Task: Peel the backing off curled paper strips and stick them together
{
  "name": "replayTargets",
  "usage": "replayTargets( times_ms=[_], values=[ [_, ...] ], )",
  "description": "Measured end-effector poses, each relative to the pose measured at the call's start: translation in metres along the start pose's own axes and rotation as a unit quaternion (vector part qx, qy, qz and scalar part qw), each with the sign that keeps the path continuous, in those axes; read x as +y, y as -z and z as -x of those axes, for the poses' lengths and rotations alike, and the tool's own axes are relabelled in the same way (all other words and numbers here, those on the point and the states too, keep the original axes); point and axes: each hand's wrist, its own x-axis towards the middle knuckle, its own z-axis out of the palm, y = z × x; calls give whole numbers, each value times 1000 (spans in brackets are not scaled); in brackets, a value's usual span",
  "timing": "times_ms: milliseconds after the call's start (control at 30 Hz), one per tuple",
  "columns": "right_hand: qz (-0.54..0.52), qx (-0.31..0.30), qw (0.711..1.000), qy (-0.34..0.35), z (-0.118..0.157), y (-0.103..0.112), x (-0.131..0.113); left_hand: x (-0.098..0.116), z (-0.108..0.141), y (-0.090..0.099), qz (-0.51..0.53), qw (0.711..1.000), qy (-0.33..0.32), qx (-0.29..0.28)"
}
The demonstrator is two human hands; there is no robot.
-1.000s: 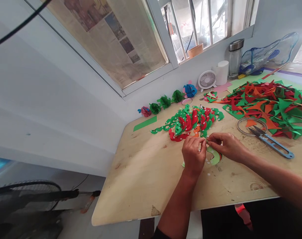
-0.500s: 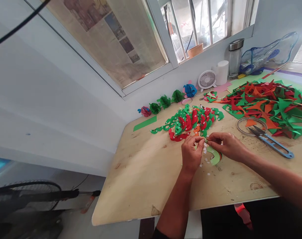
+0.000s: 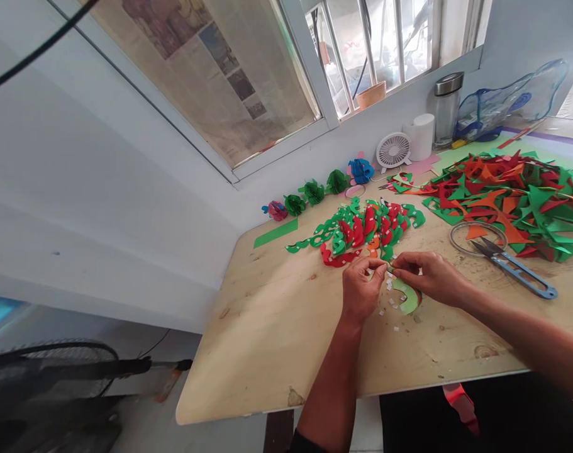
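My right hand (image 3: pixel 430 277) pinches the upper end of a curved light green paper cutout (image 3: pixel 411 301), which hangs down below the fingers with a darker red edge behind it. Close beside it, my left hand (image 3: pixel 361 290) is closed, thumb against forefinger, at the same end of the paper; what lies between these fingertips is too small to make out. Small white bits (image 3: pixel 396 329) are scattered on the table under the hands. Just beyond them is a heap of wavy green and red paper cutouts (image 3: pixel 368 226) dotted with white squares.
Blue-handled thread snips (image 3: pixel 526 274) lie across a tape roll (image 3: pixel 477 239) on the right. Behind them spreads a pile of coloured paper scraps (image 3: pixel 507 195). A small white fan (image 3: pixel 393 151), a glass bottle (image 3: pixel 447 113) and folded paper ornaments (image 3: pixel 311 191) line the wall.
My left hand has shifted very slightly to the left, its thumb tip drawing a little lower. My right hand stays nearly still on the light green paper.
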Motion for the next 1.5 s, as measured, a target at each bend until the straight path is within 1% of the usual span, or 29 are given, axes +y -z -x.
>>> replayTargets(
  times_ms=[133, 267, 400, 500, 800, 1000, 1200, 1367, 1500],
  values=[
    [-5, 4, 1000, 4, 0, 0, 0, -1, 0, 1, -8, 1000, -17, 1],
    [-12, -1, 1000, -1, -1, 1, 1, 2, 0, 3, -19, 998, -53, -4],
    [-16, -3, 1000, -12, -2, 0, 4, 2, 1, 2, -72, 992, -107, 4],
    [-11, -4, 1000, -10, -2, 0, 4, 1, 0, 0, -106, 985, -133, 9],
    [3, -13, 1000, -27, -1, 2, -2, -4, 0, -1, -143, 976, -166, 14],
    [16, -10, 1000, -17, -1, 3, -3, -4, 1, -3, -214, 955, -203, 11],
    [22, -1, 1000, 3, 0, 2, -1, 0, 2, -4, -277, 935, -221, 11],
    [36, -1, 999, -2, 0, 1, 1, 5, 4, -8, -327, 915, -234, 31],
    [31, -1, 1000, 5, 0, 0, 1, 4, 5, -10, -328, 915, -230, 44]
  ],
)
